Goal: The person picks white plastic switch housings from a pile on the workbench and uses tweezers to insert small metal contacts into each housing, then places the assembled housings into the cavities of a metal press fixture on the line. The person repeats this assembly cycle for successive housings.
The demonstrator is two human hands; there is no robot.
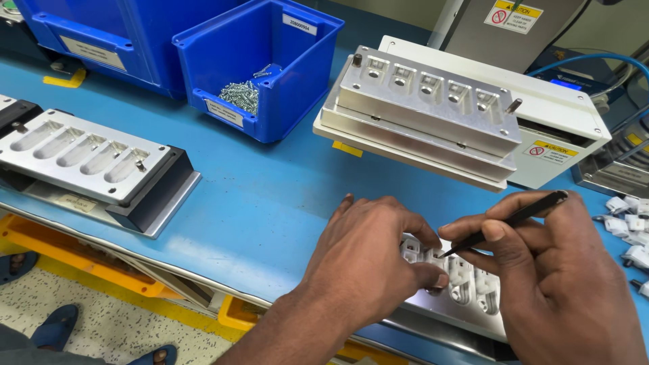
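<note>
**Bench entry: tweezers at the row of white plastic parts**

I am resting my left hand (368,253) over the near end of a row of white plastic parts (466,274), which are sitting in a metal tray (439,307) at the front edge of the blue table (257,196). My left fingers are curling down and closing on the leftmost part, thumb and fingertips touching it from both sides.

I am pinching black tweezers (514,220) in my right hand (547,270), thumb and forefinger clamped on the shaft. The tip is pointing down and left, touching or nearly touching the white part just beside my left thumb; I cannot tell which.

Around the work:
- A metal block with five pockets (429,94) is lying tilted on a white machine base (554,115), behind my hands.
- A second metal plate with five long hollows (81,155) is sitting on a dark holder, well to the left.
- A blue bin (270,101) is standing behind it, holding a heap of small screws (243,94); a larger blue crate (115,34) is standing just beside it.
- Loose white pieces (629,230) are lying at the right edge of the table, near my right hand.
- Below the table edge, feet in blue sandals (57,328) are showing on the speckled floor.
</note>
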